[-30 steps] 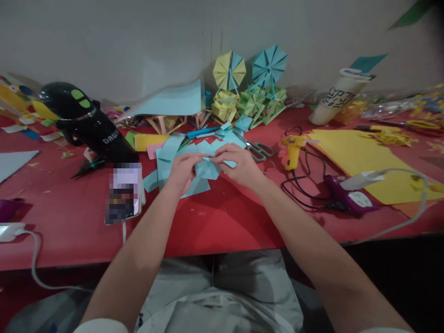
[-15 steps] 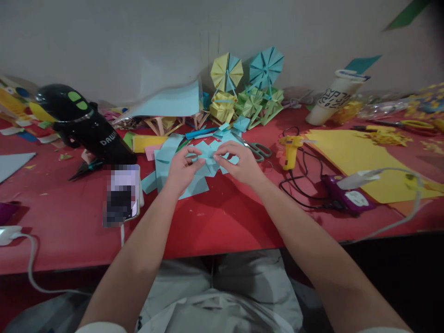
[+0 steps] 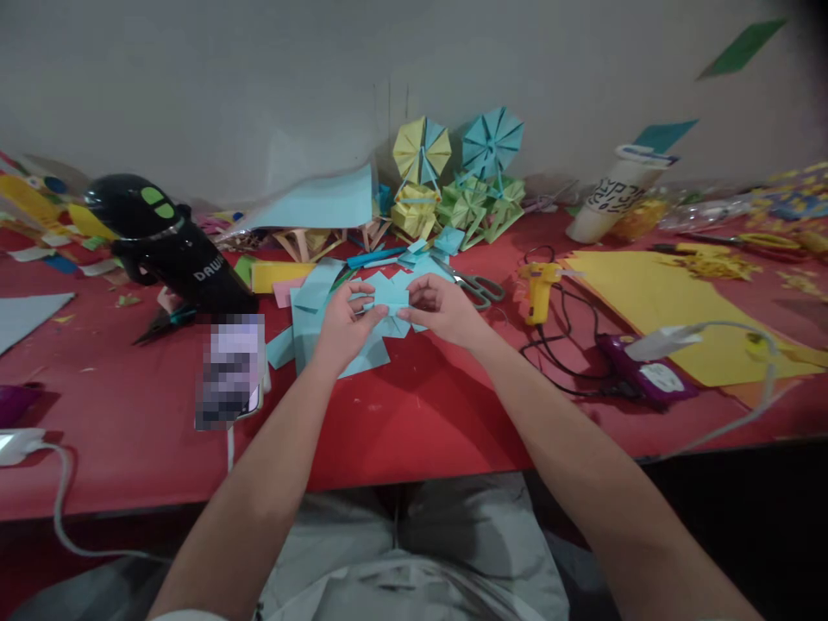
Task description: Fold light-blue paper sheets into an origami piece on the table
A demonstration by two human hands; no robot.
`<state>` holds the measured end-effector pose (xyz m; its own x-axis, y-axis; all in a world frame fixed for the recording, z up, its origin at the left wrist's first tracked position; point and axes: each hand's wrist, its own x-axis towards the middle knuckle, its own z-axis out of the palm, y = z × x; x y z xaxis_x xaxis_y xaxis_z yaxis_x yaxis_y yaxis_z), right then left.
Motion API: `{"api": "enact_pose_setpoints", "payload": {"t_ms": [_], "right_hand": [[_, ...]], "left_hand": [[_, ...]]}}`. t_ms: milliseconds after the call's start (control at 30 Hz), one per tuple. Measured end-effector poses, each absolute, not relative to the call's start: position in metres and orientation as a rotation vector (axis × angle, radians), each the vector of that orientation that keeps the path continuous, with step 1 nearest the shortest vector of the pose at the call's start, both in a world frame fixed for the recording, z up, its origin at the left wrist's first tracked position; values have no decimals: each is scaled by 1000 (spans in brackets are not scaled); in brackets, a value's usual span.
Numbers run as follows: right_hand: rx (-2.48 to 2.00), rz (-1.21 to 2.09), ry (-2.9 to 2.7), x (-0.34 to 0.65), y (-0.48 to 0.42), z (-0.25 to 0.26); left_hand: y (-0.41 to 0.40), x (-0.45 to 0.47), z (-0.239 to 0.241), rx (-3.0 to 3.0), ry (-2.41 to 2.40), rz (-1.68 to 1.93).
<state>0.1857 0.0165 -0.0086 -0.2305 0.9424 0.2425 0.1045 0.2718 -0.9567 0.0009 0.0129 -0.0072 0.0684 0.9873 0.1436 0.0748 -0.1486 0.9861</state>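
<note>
Hands: two, a left hand (image 3: 349, 326) and a right hand (image 3: 446, 312)
Blue paper between the hands: one piece (image 3: 392, 297)
Loose blue paper (image 3: 372, 354) under the hands: several, overlapping too much for an exact count
Scissors: two pairs, one grey-handled (image 3: 486, 291), one yellow-handled (image 3: 773, 246) at far right
Paper wheels: two, one yellow and blue (image 3: 414, 151), one all blue (image 3: 492, 142)
Glue gun (image 3: 539, 293): one
Phone (image 3: 234, 371): one
Black bottle (image 3: 187, 259): one
White cup (image 3: 608, 203): one
White plugs: two, one left (image 3: 18, 446), one right (image 3: 665, 342)
Green strip on the wall (image 3: 743, 47): one
Yellow sheets (image 3: 686, 315), right: stacked, number unclear
</note>
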Motion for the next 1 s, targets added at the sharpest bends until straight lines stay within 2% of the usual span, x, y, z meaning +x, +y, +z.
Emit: {"api": "enact_pose_setpoints", "payload": {"t_ms": [667,1000], "right_hand": [[-1105,1114,-1609,180,10,-3],[-1093,956,-1785,180,7,2]], "left_hand": [[13,0,-7,1477,1127,1260],[13,0,-6,1361,1155,1205]]}}
